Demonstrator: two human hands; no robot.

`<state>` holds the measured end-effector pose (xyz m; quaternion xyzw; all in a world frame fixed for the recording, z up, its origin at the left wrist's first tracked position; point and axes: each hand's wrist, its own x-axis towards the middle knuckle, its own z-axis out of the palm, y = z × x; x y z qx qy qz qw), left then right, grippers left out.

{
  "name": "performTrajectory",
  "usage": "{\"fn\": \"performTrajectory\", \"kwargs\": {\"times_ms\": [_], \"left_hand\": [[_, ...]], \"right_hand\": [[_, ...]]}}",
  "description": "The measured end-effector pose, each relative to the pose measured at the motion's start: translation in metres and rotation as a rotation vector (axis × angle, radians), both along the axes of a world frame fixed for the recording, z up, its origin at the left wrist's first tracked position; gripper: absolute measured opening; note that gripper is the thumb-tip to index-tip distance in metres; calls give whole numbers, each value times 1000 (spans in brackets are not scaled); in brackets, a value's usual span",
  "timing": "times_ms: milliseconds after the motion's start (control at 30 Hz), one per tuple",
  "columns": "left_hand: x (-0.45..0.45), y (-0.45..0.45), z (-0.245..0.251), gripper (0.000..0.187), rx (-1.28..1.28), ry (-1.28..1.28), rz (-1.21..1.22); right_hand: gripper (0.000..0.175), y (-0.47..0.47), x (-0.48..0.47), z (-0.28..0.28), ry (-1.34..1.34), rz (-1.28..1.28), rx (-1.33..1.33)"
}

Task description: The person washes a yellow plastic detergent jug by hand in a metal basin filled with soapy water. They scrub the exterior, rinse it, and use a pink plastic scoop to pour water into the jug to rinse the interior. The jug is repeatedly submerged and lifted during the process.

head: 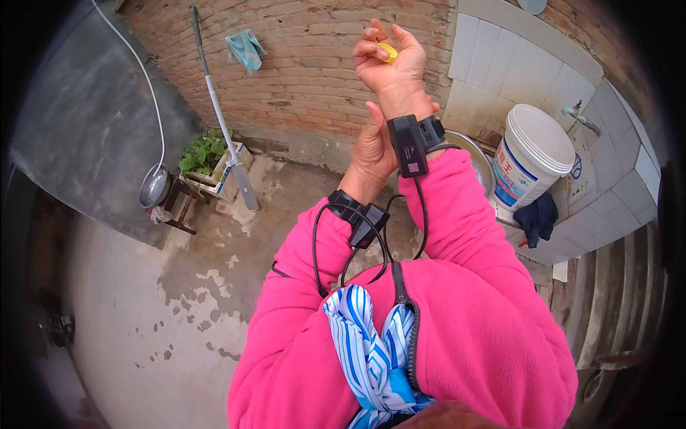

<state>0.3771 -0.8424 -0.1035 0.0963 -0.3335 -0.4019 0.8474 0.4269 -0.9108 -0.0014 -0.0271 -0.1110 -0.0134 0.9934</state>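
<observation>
My right hand point(390, 61) is raised palm up before the brick wall, with its fingers curled around a small yellow plastic cap or ring point(387, 52). Just below it, my left hand point(375, 147) lies behind the right wrist, its thumb pointing up. Fingertips show at the wrist's far side; the rest of the left fingers are hidden, so whether they grip the wrist is unclear. Black devices on straps sit on the right wrist point(408, 146) and the left wrist point(368, 225), with black cables looping between the pink sleeves.
At the right, a lidded white plastic bucket point(528, 155) stands by a metal basin point(474, 155), a dark cloth point(537, 220) and a wall tap point(581, 119). Leftward are a long-handled tool point(217, 107), a planter point(206, 161), a metal bowl point(154, 186) and a hanging blue cloth point(245, 49).
</observation>
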Motion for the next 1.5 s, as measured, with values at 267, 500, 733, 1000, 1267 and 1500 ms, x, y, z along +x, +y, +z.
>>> {"fn": "performTrajectory", "kwargs": {"times_ms": [267, 500, 733, 1000, 1267, 1500], "left_hand": [[-9, -8, 5, 71, 83, 79, -65], [-17, 4, -4, 64, 123, 161, -26], [-21, 7, -4, 68, 7, 42, -48], [-34, 9, 0, 71, 173, 27, 188], [-1, 68, -7, 53, 816, -200, 355], [-23, 24, -21, 40, 634, -464, 286]], "right_hand": [[25, -8, 28, 1, 177, -803, -696], [19, 8, 49, -21, 62, -1428, -1170], [15, -3, 52, 4, 234, -451, -194], [7, -24, 83, -8, 282, -604, -308], [6, -154, 97, 34, 286, -838, -450], [7, -168, 97, 81, 193, -517, -187]]}}
